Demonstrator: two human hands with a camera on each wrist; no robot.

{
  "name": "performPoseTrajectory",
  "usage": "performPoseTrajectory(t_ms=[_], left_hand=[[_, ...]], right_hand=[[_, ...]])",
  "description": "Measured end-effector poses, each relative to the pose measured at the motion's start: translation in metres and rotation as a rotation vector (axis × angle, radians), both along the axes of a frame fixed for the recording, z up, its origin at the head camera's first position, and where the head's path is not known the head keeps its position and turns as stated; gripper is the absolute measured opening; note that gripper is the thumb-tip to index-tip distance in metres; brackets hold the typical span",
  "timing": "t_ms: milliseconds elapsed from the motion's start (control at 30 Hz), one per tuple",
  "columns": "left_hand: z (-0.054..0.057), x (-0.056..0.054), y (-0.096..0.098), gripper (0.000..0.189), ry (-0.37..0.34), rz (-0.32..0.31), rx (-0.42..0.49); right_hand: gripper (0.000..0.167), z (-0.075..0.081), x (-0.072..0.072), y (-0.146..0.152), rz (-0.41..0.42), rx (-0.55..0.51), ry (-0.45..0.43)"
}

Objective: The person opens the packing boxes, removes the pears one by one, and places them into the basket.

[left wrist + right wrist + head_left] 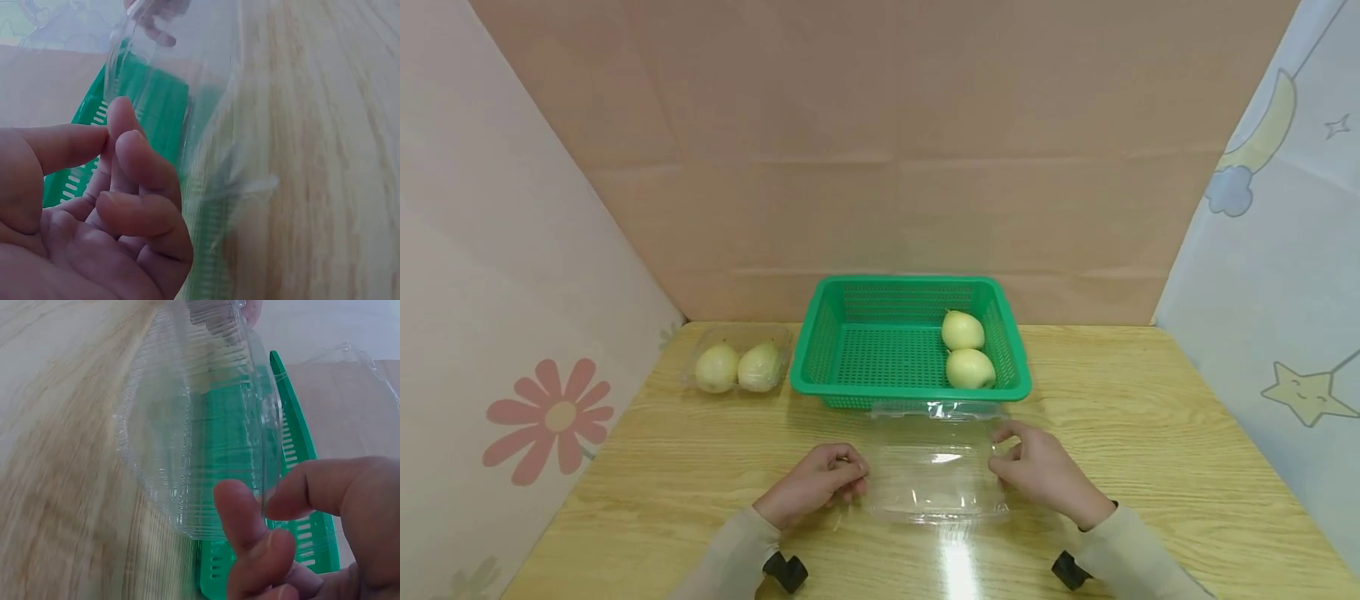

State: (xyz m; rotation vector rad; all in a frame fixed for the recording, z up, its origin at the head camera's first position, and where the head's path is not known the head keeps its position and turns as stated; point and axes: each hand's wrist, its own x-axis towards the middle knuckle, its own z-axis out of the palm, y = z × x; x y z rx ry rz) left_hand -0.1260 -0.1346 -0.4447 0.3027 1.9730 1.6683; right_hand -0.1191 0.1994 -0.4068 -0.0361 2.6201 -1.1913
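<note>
A clear plastic clamshell box (936, 475) stands with its lid raised, on the wooden table in front of the green basket. At its left edge my left hand (823, 482) pinches the rim between thumb and index finger; the other fingers (147, 215) are curled in the left wrist view. My right hand (1041, 468) pinches the opposite edge, and the right wrist view shows its thumb (297, 494) at the ribbed box wall (187, 425). No fruit is visible inside this box.
Behind the box is a green plastic basket (808, 358) with two pale yellow pears (970, 369) at its right end. On the left, another clear box (695, 340) holds two pears (717, 367). A brown backdrop and patterned side panels surround the table (1112, 392).
</note>
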Motion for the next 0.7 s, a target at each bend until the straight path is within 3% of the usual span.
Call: performPoseTrajectory(t_ms=[700], left_hand=[[0.001, -0.006, -0.027, 0.031, 0.051, 0.060, -0.063]], right_hand=[[0.032, -0.001, 0.006, 0.081, -0.114, 0.089, -0.060]])
